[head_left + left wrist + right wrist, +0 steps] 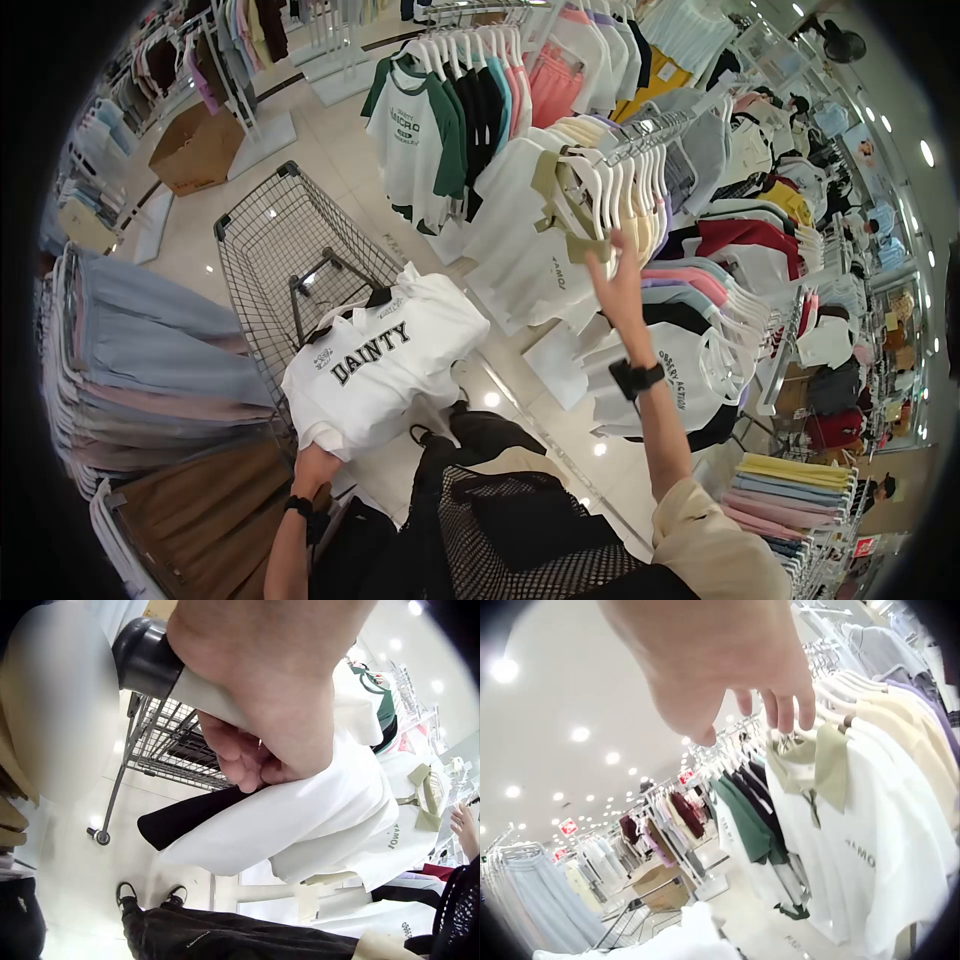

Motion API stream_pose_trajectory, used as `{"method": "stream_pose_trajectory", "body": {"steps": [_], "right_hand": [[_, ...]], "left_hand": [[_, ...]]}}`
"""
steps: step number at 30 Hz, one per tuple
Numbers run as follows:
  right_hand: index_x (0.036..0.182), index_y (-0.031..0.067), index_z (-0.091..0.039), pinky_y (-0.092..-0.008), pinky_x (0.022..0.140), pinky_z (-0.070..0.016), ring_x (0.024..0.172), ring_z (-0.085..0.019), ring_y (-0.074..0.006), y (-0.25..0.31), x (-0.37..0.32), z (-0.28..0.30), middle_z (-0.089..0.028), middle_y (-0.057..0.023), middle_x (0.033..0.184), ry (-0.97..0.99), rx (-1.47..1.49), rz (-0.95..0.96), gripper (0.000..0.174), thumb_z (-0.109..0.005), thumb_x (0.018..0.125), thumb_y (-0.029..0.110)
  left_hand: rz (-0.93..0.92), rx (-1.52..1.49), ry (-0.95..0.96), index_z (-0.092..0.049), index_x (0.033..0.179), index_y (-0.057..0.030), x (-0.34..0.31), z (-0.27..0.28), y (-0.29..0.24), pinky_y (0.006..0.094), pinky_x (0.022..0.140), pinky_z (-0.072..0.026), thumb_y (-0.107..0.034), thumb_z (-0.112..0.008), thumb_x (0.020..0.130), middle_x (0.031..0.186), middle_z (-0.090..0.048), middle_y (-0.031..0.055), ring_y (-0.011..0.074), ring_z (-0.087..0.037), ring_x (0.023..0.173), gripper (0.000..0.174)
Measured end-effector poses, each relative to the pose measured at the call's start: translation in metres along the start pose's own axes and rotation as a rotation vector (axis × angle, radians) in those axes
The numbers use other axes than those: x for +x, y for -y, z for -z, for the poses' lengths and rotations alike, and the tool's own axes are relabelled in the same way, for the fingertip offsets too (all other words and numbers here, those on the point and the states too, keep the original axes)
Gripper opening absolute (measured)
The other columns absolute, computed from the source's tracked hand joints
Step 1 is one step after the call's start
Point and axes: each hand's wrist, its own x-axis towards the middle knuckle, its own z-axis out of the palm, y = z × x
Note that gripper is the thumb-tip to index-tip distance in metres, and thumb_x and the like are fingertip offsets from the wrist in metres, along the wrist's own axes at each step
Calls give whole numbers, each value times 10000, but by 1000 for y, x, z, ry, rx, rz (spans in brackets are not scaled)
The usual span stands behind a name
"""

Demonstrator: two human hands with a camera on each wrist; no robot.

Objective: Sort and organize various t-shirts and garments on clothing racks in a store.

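Note:
My left hand [316,466] grips the grey handle [210,697] of a wire shopping cart [161,735], its fingers curled beneath the bar. Draped over the handle end of the cart is a white T-shirt [400,375] lettered DAINTY, with something black under it. My right hand [619,290] is raised at the clothes rack, fingers spread and holding nothing. Closest to it hangs a white shirt [821,832] with an olive collar, on a white hanger. In the right wrist view the fingertips overlap the hangers just above that collar.
Green-sleeved white T-shirts [405,135] hang behind the collared shirt. Blue trousers [150,310] and brown trousers [200,510] hang close on the left. Nearer on the right is a rack with a grey shirt [650,385]. A cardboard box [195,150] stands beyond the cart.

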Motion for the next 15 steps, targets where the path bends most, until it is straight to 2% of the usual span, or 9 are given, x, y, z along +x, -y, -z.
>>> {"method": "stream_pose_trajectory", "body": {"steps": [1,4,7,8,10,12,14,15], "right_hand": [[1437,-87,-526,-465,1075,-492,1265,-622,-417,0,19,5,-615,-300,1379,-63,-39,-35,635,-801,948,210],[1408,-71,-543,-470,992,-523,1156,-664,-409,-17,64,-6,-658,-289,1300,-164,-154,49,607,-788,959,256],[1428,-49,-533,-472,923,-549,1027,-702,-418,-30,88,-28,-710,-267,1152,-10,70,-170,623,-762,976,314],[1298,-50,-609,-494,815,-544,857,-691,-435,-42,91,-46,-720,-259,961,-106,74,-131,522,-728,997,360],[1130,-64,-646,-512,767,-517,792,-662,-453,-55,104,-59,-689,-272,868,-65,150,-254,470,-724,1005,381],[980,-74,-649,-520,719,-486,729,-626,-455,-56,106,-62,-652,-278,789,-73,164,-331,486,-723,1010,405],[846,-79,-617,-517,672,-453,666,-582,-443,-50,107,-63,-608,-278,725,-131,124,-347,548,-724,1014,431],[834,-75,-610,-509,661,-449,648,-561,-428,-46,108,-60,-595,-270,709,-137,166,-323,557,-725,1015,438]], "left_hand": [[-1,22,19,-696,1323,-49,0,2,-2,488,1050,-533,-373,-738,907,1324,-722,210,428,-653,1263,529],[8,54,35,-691,1334,-49,4,0,0,493,1048,-533,-356,-742,917,1319,-721,221,436,-648,1269,520],[-4,119,3,-700,1321,-58,3,-6,7,503,1039,-541,-339,-742,913,1310,-722,234,444,-652,1260,496],[-13,148,-17,-703,1317,-62,4,-9,10,508,1037,-544,-334,-741,912,1310,-721,239,446,-653,1257,489],[190,234,-37,-711,1305,-68,2,-23,37,526,1028,-547,-335,-734,915,1282,-728,246,458,-661,1231,473],[350,295,-4,-715,1296,-62,-3,-16,18,549,998,-557,-349,-719,922,1231,-741,254,467,-684,1164,471],[278,503,67,-692,1323,-63,-20,-5,-12,545,989,-557,-341,-722,913,1223,-731,269,461,-696,1125,496],[238,602,94,-681,1336,-63,-24,3,-37,543,985,-557,-337,-724,908,1219,-726,276,457,-701,1105,510]]}}
